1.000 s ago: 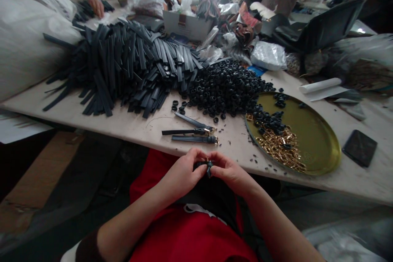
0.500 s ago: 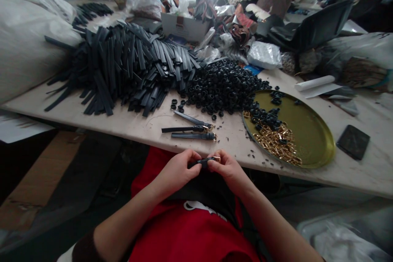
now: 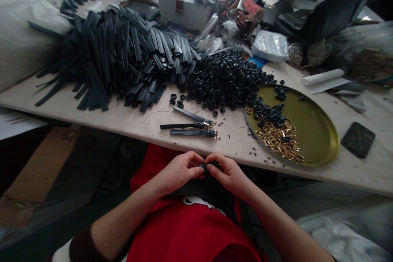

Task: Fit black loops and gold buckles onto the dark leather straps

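Just off the table's front edge, my left hand point(image 3: 184, 168) and my right hand point(image 3: 225, 170) meet, fingertips pinched on a small black strap point(image 3: 206, 166). Most of the strap is hidden by my fingers, and its gold buckle does not show now. Behind my hands, three black straps with gold buckles point(image 3: 193, 133) lie side by side on the table. A round gold-coloured tray point(image 3: 319, 131) to the right holds gold buckles point(image 3: 281, 139) and some black loops. A heap of small black loops point(image 3: 227, 82) spreads over the table's middle.
A big pile of black straps point(image 3: 123, 49) covers the left of the table point(image 3: 135, 118). A white box point(image 3: 184, 14), plastic-wrapped bundles point(image 3: 270, 45) and scraps crowd the back. A dark flat phone-like object point(image 3: 358, 139) lies right of the tray. A white sack point(image 3: 27, 37) stands far left.
My fingertips have drawn closer together on the strap, and its gold buckle end, seen before at my right fingers, is hidden now. The view has tilted slightly downward.
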The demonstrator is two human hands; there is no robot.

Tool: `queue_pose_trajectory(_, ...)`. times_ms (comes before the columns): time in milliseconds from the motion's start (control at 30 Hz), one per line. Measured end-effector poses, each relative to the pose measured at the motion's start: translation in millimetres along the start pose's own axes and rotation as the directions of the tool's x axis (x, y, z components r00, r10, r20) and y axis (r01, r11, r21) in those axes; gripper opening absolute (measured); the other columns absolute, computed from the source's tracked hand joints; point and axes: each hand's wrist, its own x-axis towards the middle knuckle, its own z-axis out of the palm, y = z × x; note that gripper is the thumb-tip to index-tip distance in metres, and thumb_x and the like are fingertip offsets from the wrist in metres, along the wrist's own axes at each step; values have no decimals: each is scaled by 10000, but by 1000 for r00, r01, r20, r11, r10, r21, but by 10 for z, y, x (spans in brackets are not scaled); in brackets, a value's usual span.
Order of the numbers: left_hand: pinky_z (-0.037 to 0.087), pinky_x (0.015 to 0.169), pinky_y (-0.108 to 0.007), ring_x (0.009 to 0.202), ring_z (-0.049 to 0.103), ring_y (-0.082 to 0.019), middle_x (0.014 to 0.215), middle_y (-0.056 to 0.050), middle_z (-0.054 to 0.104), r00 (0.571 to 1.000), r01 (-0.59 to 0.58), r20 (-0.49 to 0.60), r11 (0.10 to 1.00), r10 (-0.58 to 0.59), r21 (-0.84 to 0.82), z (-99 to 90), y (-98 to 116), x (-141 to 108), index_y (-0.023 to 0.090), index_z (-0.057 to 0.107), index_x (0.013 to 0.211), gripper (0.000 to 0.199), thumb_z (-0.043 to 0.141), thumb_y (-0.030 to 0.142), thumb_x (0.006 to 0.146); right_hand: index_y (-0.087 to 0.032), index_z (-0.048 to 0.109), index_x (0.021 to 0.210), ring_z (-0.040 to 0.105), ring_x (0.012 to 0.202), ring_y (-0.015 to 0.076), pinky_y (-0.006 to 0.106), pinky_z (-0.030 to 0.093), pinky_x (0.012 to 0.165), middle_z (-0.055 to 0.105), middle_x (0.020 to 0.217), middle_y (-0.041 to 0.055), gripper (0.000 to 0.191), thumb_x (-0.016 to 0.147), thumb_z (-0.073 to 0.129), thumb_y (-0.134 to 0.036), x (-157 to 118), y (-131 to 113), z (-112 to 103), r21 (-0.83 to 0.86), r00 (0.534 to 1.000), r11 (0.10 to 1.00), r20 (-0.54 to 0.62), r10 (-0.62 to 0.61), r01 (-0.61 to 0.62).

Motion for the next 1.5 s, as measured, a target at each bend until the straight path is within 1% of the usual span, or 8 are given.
queue_pose_trajectory(167,484,640,-252,708,632,-142,801,-15,648,999,3,-34,1000,-3,-2,28,-47,-33,151,567,904,192,556,168,713,-189,563,875,555,718,140,243,392,624,616,797,28,132,839,438,-174,-12,-96,-29,-333,983,927,119,-143,175)
queue_pose_trajectory(333,477,623,-238,714,628,-142,794,-1,649,998,-14,-59,996,20,91,121,-75,-95,172,571,885,166,552,176,721,-171,567,820,543,674,151,252,367,587,595,735,46,175,847,395,-158,-70,-167,-40,-534,961,807,238,-142,251)
queue_pose_trajectory(500,472,664,-237,758,622,-144,843,-14,654,998,-33,-56,989,42,144,152,-62,-114,167,576,906,195,551,178,712,-192,521,931,568,733,148,246,403,629,620,812,32,140,873,394,-203,-162,-99,-24,-327,981,934,173,-92,146)
queue_pose_trajectory(600,469,627,-234,711,626,-144,816,-23,661,999,11,50,989,-19,150,95,-20,-127,151,571,935,222,530,239,735,-204,463,1042,573,749,142,248,424,643,620,863,34,190,900,344,-245,-205,-8,14,-186,997,980,50,-63,72)
queue_pose_trajectory(833,399,492,-206,499,560,-111,599,6,606,995,-14,100,915,-29,404,31,102,-91,145,572,678,247,431,319,784,-198,446,1051,585,831,175,298,442,714,623,929,68,195,888,344,-224,-164,-2,90,-221,988,963,8,-154,152)
queue_pose_trajectory(1000,384,471,-197,492,544,-105,595,19,590,995,-37,103,913,-6,406,-34,267,-35,146,570,701,196,477,311,752,-199,443,1038,582,819,174,299,447,712,612,923,67,183,879,353,-217,-45,-74,54,-205,977,961,-66,-205,187)
queue_pose_trajectory(1200,359,457,-190,491,517,-90,644,18,592,985,-4,165,939,-56,343,-253,411,-6,149,569,753,240,475,369,768,-211,397,1086,519,602,120,232,425,559,522,691,-17,205,905,315,-262,97,-97,-1,-13,983,989,-108,-151,150)
queue_pose_trajectory(1500,393,514,-199,558,576,-119,601,17,599,996,-72,82,908,42,412,-184,351,107,150,609,752,199,453,271,780,-191,421,1065,591,720,168,275,452,623,617,838,59,202,875,356,-200,199,-52,78,-305,948,927,-159,-275,217)
